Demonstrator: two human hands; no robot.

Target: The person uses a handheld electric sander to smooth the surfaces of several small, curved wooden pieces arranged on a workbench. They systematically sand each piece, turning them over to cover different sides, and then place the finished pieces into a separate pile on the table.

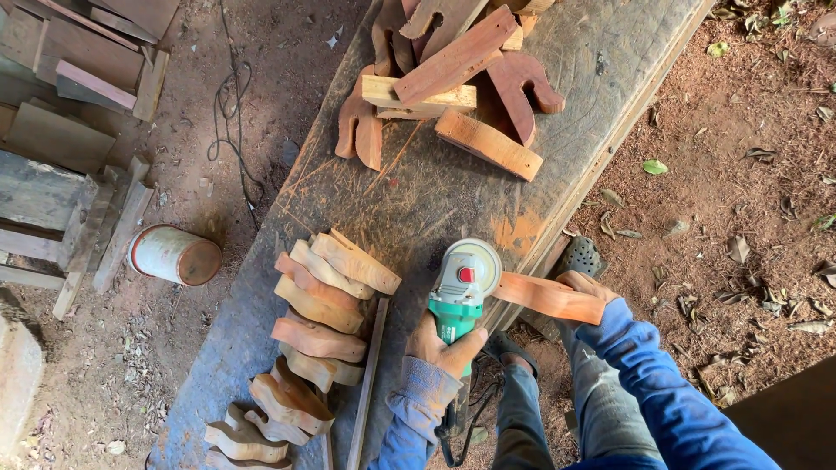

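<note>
Grinder: one green angle grinder [460,292], left hand [442,346] clasped round its body.
Held piece: one curved wood piece [549,297], right hand [585,291] clenching it at the counter [601,61]'s right edge.
Piles: sanded pieces [313,335] along the left edge; rough blocks [453,78] at the far end; bare middle between.

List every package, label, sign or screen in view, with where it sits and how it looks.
No signs or screens show.
Red label patch: small rectangle on the grey head of the green angle grinder, held by the left hand at the workbench edge.
Cylindrical can: lying on the dirt left of the bench, whitish side, rusty end; no label readable.
</note>
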